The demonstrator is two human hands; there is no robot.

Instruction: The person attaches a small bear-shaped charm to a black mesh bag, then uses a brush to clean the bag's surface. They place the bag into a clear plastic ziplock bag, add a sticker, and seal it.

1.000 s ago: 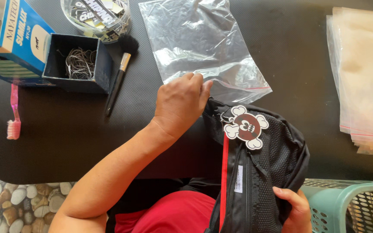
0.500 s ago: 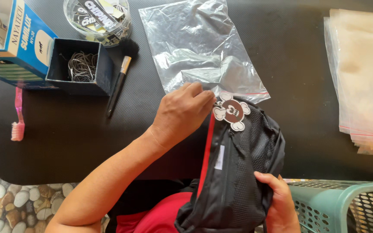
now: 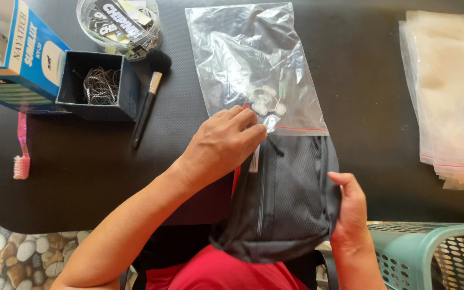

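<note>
A black bag (image 3: 285, 198) with a mesh pocket, a zip and red trim lies at the near edge of the black table (image 3: 98, 172). Its top end sits inside the mouth of a clear zip bag (image 3: 253, 59), and a white charm shows through the plastic. My left hand (image 3: 224, 142) pinches the zip bag's open edge at the top left of the black bag. My right hand (image 3: 350, 207) grips the black bag's lower right side.
A stack of clear zip bags (image 3: 449, 91) lies at the right. At the back left are a blue carton (image 3: 12, 53), a dark box of metal chains (image 3: 100, 86), a bowl of labels (image 3: 122, 24), a brush (image 3: 149, 94) and a pink toothbrush (image 3: 21, 145). A teal basket (image 3: 430, 252) stands near right.
The black bag has swung upright and slid forward, so its top with the charm now lies inside the zip bag. My right hand moved up along its right side.
</note>
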